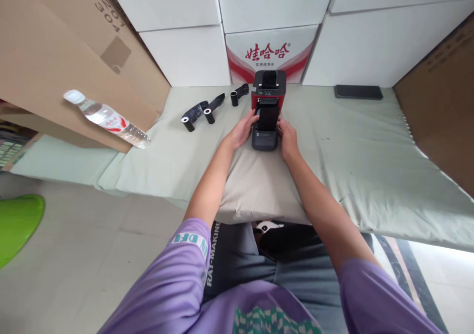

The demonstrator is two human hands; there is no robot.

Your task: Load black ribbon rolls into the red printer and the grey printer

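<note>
A small red-and-black printer stands on the cloth-covered surface, its black front flap lowered towards me. A strip of black ribbon runs down over the opened front. My left hand grips the left side of the front, fingertips at the ribbon's edge. On the opposite side, my right hand has its fingers curled against the flap's edge. To the left lie black ribbon rolls, one at the far left, another beside it and a third nearer the printer, each with a loose tail.
White boxes form a wall behind the printer. A water bottle leans at the left by a large cardboard box. A dark flat phone-like object lies at the back right. A green chair is at lower left.
</note>
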